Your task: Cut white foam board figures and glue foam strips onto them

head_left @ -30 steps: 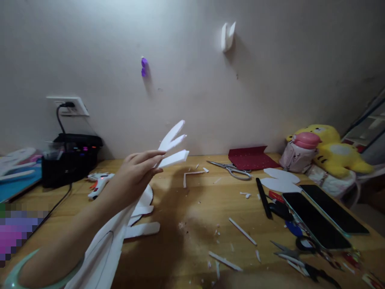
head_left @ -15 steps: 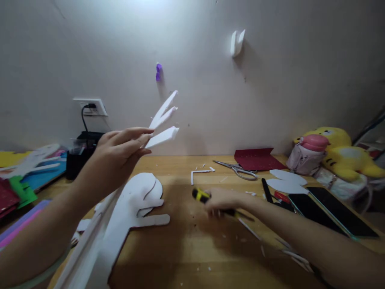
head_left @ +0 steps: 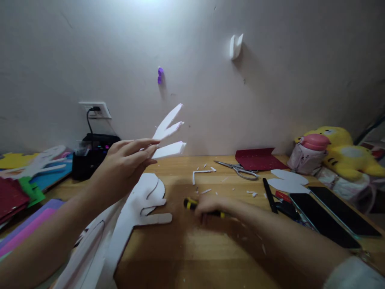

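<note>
My left hand (head_left: 129, 160) is raised above the table and pinches a white foam board cutout (head_left: 171, 150). Narrow prongs of it stick out past my fingertips, and its long body runs down behind my forearm toward the lower left. Below lies another white cutout (head_left: 126, 224), with a rounded end and finger-like strips, flat on the wooden table (head_left: 180, 257). My right hand (head_left: 207, 206), smeared by motion, is closed around a black and yellow utility knife (head_left: 190, 204) just over the tabletop. Its blade cannot be made out.
Scissors (head_left: 237, 170) and dark red sheets (head_left: 258, 159) lie at the back. Thin white offcuts (head_left: 202, 171) are scattered about. To the right are white oval pieces (head_left: 288, 182), two phones (head_left: 323, 218), a pink-lidded bottle (head_left: 309, 150) and a yellow plush toy (head_left: 345, 152). Coloured sheets (head_left: 33, 224) lie left.
My right hand has moved slightly left with the utility knife, uncovering small scraps. The raised cutout and my left hand sit a little lower and further right in the view.
</note>
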### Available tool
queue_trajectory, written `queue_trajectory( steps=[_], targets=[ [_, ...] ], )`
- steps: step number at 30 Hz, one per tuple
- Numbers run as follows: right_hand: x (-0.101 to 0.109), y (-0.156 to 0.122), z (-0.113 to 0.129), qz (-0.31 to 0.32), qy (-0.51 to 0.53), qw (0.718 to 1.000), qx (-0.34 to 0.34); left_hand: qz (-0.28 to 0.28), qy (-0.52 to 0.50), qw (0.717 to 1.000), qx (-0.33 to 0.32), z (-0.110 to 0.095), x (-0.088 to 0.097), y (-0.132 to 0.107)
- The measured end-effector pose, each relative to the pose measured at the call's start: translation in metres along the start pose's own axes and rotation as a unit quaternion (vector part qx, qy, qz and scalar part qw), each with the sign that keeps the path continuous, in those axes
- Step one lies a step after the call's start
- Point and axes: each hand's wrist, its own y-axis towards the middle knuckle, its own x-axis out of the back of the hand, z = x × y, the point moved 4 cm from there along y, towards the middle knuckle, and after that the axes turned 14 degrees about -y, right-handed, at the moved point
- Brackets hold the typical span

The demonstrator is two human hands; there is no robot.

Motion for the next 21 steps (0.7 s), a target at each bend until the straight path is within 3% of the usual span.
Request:
queue_trajectory(
  steps=[4,7,9,12,14,15,17,19,21],
  targets=[
    [0.066,0.01,0.0,-0.149,-0.002,0.989,-0.02,0.021,-0.009,1.0,-0.006,-0.007,0.0,-0.013],
    [0.085,-0.022,-0.019,-0.169,-0.004,0.985,-0.021,0.065,-0.015,0.997,-0.032,-0.009,-0.008,-0.025],
    [0.069,-0.055,-0.043,-0.098,-0.013,0.995,-0.032,0.082,-0.028,0.996,-0.03,-0.007,-0.013,-0.034],
    [0.017,-0.103,-0.085,0.063,-0.049,0.995,-0.053,0.07,-0.066,0.995,0.025,-0.001,-0.017,-0.042],
    [-0.022,-0.124,-0.11,0.248,-0.124,0.959,-0.062,0.062,-0.083,0.993,0.05,0.001,-0.019,-0.044],
    [-0.032,-0.127,-0.117,0.268,-0.133,0.952,-0.062,0.055,-0.085,0.993,0.056,0.0,-0.02,-0.044],
    [-0.03,-0.116,-0.124,0.223,-0.129,0.964,-0.067,0.055,-0.073,0.995,0.044,-0.007,-0.023,-0.043],
    [-0.004,-0.09,-0.115,0.091,-0.114,0.988,-0.043,0.061,-0.051,0.997,0.01,-0.02,-0.027,-0.043],
    [0.027,-0.059,-0.101,0.015,-0.096,0.995,-0.037,0.074,-0.039,0.996,-0.02,-0.036,-0.032,-0.047]
  ],
)
